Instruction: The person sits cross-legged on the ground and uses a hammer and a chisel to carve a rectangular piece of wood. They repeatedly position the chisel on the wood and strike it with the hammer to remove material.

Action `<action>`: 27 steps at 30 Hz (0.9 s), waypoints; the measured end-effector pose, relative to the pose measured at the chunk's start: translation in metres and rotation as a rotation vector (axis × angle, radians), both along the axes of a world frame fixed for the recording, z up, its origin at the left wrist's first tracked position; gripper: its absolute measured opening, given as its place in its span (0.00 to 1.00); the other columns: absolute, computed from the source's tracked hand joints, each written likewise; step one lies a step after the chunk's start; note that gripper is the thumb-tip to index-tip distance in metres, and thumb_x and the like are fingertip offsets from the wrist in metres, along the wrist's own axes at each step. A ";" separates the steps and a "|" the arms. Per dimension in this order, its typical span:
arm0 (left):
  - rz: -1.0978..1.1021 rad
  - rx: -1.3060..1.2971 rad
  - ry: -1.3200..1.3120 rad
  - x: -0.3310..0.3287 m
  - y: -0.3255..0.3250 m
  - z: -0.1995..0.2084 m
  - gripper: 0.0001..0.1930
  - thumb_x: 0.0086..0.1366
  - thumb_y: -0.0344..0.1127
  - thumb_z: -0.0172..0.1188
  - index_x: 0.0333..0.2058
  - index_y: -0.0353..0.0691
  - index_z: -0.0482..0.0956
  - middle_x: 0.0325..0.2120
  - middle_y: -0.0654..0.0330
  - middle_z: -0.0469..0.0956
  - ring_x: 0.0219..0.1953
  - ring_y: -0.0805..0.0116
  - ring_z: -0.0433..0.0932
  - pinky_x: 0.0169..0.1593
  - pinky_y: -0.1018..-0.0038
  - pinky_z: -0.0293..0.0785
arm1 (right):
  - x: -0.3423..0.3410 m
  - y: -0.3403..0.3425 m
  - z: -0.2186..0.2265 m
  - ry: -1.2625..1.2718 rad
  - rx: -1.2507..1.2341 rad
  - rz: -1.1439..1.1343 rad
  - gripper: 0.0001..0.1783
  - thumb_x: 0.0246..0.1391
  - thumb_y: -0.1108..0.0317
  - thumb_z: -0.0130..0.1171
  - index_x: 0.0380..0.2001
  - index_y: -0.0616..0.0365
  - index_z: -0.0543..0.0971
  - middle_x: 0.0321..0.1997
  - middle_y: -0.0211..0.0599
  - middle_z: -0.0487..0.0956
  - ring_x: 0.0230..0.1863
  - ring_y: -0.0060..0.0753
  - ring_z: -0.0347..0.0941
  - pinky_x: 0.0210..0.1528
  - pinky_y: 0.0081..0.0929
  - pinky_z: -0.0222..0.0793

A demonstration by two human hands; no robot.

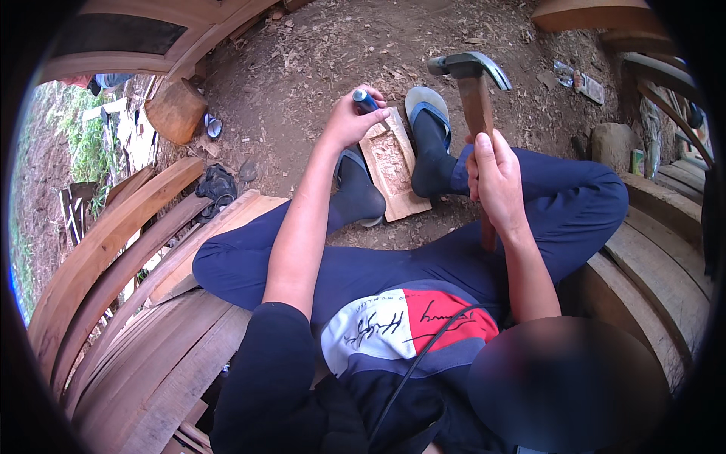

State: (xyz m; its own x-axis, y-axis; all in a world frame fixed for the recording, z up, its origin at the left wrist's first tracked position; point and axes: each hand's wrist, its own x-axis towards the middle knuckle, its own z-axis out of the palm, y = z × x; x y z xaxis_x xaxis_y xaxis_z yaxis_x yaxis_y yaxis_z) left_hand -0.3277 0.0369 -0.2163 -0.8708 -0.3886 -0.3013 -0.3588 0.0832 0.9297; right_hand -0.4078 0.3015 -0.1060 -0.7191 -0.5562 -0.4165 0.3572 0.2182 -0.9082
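My left hand (355,121) is closed around the blue handle of a tool, likely a chisel (364,100), held over the far end of a wooden block (392,166). The tool's blade is hidden by the hand. A rough hollow with chips in it is cut into the block's upper face. The block lies on the ground between my two sandalled feet. To the right, my right hand (493,168) grips the wooden handle of a claw hammer (475,102). The hammer is raised upright, its metal head at the top, apart from the chisel.
Wood chips litter the dirt ground (302,68). Curved boards (125,250) and planks (174,363) lie at my left, more planks (643,265) at my right. A wooden stump (175,112) stands far left. A wooden frame (189,38) hangs over the upper left; a plastic packet (586,85) lies far right.
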 end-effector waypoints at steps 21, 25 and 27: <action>0.079 -0.101 -0.018 0.005 0.017 -0.005 0.13 0.58 0.32 0.69 0.38 0.40 0.74 0.37 0.60 0.81 0.42 0.71 0.79 0.50 0.71 0.75 | 0.002 0.001 -0.001 0.033 0.013 0.009 0.20 0.72 0.54 0.41 0.42 0.61 0.71 0.21 0.22 0.64 0.15 0.10 0.57 0.15 0.13 0.56; 0.083 -0.097 -0.023 0.005 0.017 -0.007 0.13 0.58 0.32 0.69 0.37 0.40 0.73 0.37 0.60 0.81 0.42 0.72 0.79 0.50 0.71 0.75 | 0.003 0.000 -0.002 0.026 0.021 0.003 0.19 0.72 0.54 0.41 0.42 0.61 0.72 0.21 0.21 0.64 0.15 0.10 0.57 0.15 0.13 0.55; 0.091 -0.083 -0.022 0.006 0.017 -0.008 0.13 0.58 0.32 0.69 0.37 0.40 0.73 0.37 0.60 0.81 0.42 0.72 0.79 0.50 0.71 0.75 | 0.003 -0.001 -0.001 0.021 0.023 0.001 0.19 0.72 0.54 0.41 0.43 0.61 0.72 0.21 0.21 0.64 0.15 0.10 0.57 0.15 0.13 0.56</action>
State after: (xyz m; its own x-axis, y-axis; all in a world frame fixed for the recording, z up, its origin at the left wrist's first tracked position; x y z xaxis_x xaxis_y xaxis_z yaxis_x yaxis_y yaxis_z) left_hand -0.3218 0.0540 -0.2244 -0.8244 -0.4901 -0.2831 -0.3884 0.1261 0.9128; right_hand -0.4044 0.3007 -0.1070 -0.7274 -0.5471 -0.4142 0.3383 0.2392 -0.9101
